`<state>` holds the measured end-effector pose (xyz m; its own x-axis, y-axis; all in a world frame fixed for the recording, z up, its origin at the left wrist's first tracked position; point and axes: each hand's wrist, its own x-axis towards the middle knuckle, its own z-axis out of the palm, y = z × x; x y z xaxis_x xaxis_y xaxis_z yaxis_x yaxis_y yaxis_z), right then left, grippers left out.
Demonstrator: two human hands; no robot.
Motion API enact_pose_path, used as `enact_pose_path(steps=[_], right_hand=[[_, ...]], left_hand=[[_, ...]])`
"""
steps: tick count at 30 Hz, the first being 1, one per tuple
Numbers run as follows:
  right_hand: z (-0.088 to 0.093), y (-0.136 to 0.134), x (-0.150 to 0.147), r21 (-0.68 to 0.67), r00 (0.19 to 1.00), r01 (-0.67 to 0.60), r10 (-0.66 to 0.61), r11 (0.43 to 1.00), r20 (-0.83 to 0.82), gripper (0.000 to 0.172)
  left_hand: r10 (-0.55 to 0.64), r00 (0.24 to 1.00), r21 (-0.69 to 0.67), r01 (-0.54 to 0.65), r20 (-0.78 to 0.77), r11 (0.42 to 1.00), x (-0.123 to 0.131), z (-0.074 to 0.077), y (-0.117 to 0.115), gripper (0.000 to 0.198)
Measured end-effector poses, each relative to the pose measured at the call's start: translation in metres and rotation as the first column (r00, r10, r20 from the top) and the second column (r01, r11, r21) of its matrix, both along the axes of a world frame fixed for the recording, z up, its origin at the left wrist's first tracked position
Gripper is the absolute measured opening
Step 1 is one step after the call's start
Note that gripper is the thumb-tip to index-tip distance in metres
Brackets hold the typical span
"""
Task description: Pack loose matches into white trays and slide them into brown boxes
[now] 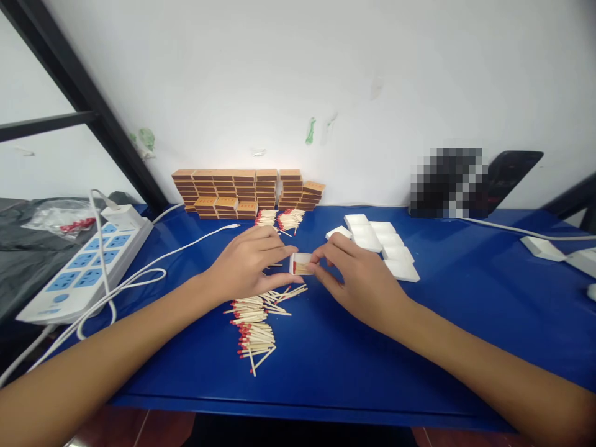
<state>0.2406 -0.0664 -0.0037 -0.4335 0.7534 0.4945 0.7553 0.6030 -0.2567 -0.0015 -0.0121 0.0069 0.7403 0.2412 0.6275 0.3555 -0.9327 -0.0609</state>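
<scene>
Between my two hands is a small white matchbox tray (292,264) with a few red-tipped matches (302,268) lying in it. My left hand (254,264) grips the tray's left end between thumb and fingers. At the right end, my right hand (351,273) has its thumb and fingertips pinched at the tray and the matches; exactly what they press on is hidden. Below my left hand, a long heap of loose matches (256,329) lies on the blue table (349,372). Two smaller match piles (289,219) lie beyond the hand.
Stacked matchboxes (214,186) stand against the wall. White trays (363,236) lie right of centre. A power strip (88,267) with white cables (158,268) occupies the left side. A dark phone-like object (514,180) leans at the back right, beside a pixelated patch.
</scene>
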Motion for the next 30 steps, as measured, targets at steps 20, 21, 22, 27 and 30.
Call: enact_pose_path(steps=[20,21,22,27,30], right_hand=[[-0.004,0.001,0.000,-0.299,0.958,-0.255,0.283,0.920,0.054,0.009],[-0.004,0.001,0.000,-0.307,0.959,-0.247,0.278,0.919,0.060,0.009],[-0.003,0.000,0.000,-0.320,0.959,-0.239,0.274,0.917,0.068,0.009],[0.000,-0.002,0.000,-0.354,0.957,-0.229,0.275,0.907,0.086,0.009],[-0.004,-0.003,-0.004,-0.320,0.956,-0.270,0.292,0.908,0.020,0.008]], left_hand=[[0.112,0.993,-0.002,-0.112,-0.038,0.994,-0.014,-0.004,0.017,0.043],[0.111,0.993,0.001,-0.111,-0.037,0.994,-0.014,-0.004,0.017,0.044],[0.111,0.993,0.002,-0.111,-0.038,0.994,-0.014,-0.003,0.018,0.044],[0.111,0.993,0.000,-0.111,-0.037,0.994,-0.013,-0.003,0.018,0.044],[0.110,0.993,-0.004,-0.110,-0.042,0.994,-0.013,-0.002,0.017,0.044]])
